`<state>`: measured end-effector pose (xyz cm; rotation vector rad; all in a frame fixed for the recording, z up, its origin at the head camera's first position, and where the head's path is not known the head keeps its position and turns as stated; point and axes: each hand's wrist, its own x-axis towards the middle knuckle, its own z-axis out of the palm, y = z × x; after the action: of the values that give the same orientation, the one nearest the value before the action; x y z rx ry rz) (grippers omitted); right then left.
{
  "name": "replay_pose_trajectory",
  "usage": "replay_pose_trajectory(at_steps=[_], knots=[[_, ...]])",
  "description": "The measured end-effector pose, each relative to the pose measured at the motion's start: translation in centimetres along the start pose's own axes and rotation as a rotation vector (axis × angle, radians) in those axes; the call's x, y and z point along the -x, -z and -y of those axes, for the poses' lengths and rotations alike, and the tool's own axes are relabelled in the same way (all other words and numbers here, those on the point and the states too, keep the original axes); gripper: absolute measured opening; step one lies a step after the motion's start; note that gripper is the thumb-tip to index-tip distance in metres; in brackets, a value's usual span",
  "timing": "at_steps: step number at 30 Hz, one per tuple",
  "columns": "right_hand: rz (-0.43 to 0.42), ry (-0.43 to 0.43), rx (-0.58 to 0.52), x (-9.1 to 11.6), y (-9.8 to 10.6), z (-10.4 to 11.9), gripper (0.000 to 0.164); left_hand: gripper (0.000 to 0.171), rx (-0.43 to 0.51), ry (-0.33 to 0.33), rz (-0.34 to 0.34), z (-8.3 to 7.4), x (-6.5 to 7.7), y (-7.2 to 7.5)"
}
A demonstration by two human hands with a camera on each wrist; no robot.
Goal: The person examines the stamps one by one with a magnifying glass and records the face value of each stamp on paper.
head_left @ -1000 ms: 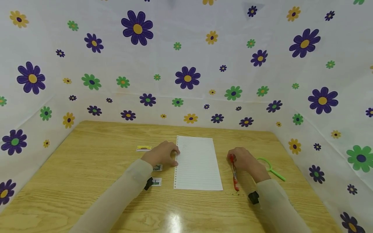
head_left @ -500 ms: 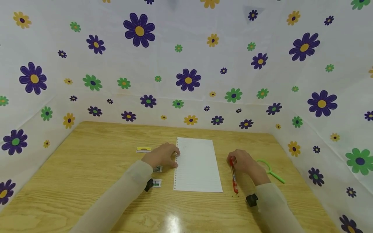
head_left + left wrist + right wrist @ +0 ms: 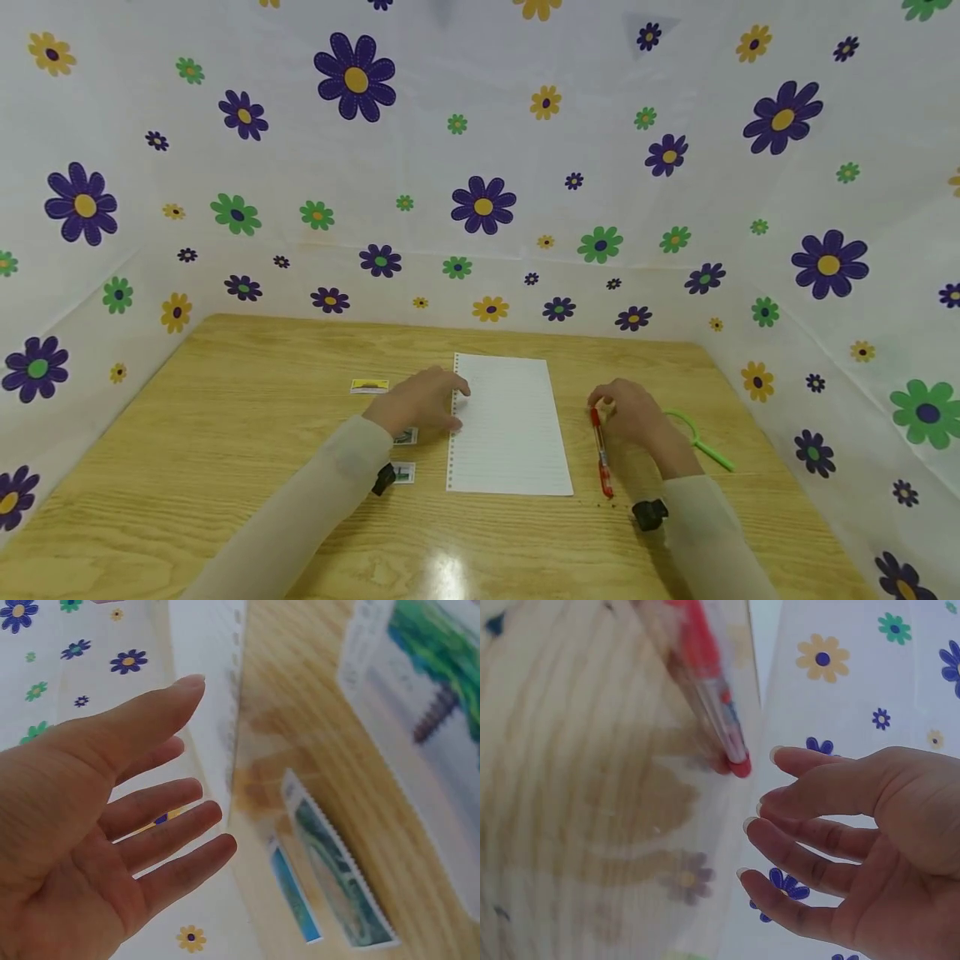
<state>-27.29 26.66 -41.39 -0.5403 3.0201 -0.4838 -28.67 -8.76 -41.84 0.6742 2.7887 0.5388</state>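
A lined sheet of paper (image 3: 506, 425), punched with holes along its left edge, lies mid-table. At that edge hovers my left hand (image 3: 423, 402), fingers spread and nothing held; the left wrist view shows its bare palm. Right of the sheet is a red pen (image 3: 602, 454) lying lengthwise on the wood. My right hand (image 3: 630, 412) is just beyond and beside the pen's far end, fingers loosely bent. In the right wrist view a gap separates the fingertips (image 3: 769, 796) from the pen's red end.
A green magnifying glass (image 3: 712, 455) lies partly behind the right wrist. Left of the paper are a yellow stamp (image 3: 369, 387) and two greenish stamps, one of them a stamp (image 3: 405, 472) by the left wrist. A flower-printed sheet (image 3: 420, 167) walls the table.
My right fingers have loosened from the red pen and drawn slightly away, and it stays on the table. My left fingers have straightened a little over the paper's edge.
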Motion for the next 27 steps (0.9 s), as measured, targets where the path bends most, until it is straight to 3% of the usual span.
replay_pose_trajectory(at_steps=[5, 11, 20, 27], knots=[[-0.033, 0.003, -0.055, 1.1, 1.2, -0.5, 0.034, 0.05, 0.034, -0.058, -0.037, 0.1, 1.1, 0.9], [-0.046, -0.041, -0.079, 2.7, 2.5, -1.7, 0.028, 0.046, 0.064, -0.109, -0.063, 1.3, 3.1, 1.7], [-0.057, -0.123, -0.095, 5.1, 4.2, -4.4, 0.026, 0.037, 0.139, -0.087, -0.09, 3.6, 6.0, 2.0], [-0.004, -0.242, -0.083, 6.7, 5.7, -6.5, 0.027, 0.03, 0.179, -0.029, -0.028, 4.3, 8.1, 1.9]])
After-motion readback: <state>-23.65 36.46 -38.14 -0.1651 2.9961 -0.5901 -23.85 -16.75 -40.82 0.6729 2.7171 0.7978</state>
